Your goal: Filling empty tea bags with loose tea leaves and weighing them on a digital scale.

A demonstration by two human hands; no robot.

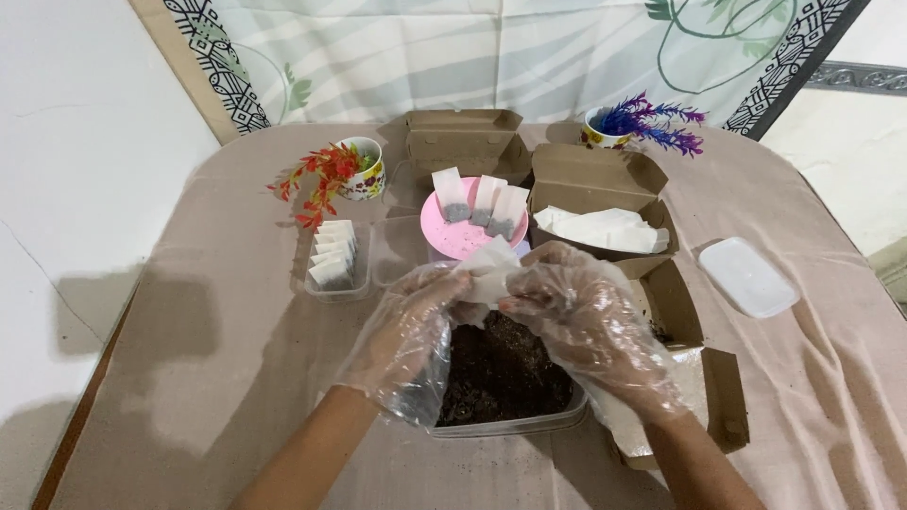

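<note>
Pinching the small white paper sachet (488, 272) at mid-frame, over the tub of dark soil (501, 378), my gloved left hand (416, 331) and right hand (586, 316) grip its top edges; it looks feather-light, limp, easily torn.

Left hand (416, 326): in a loose clear plastic glove, fingers curled inward, pinching. Right hand (586, 316): gloved likewise (fingertips meeting the left's). Both bare forearms rise from the lower edge, converging.
</note>
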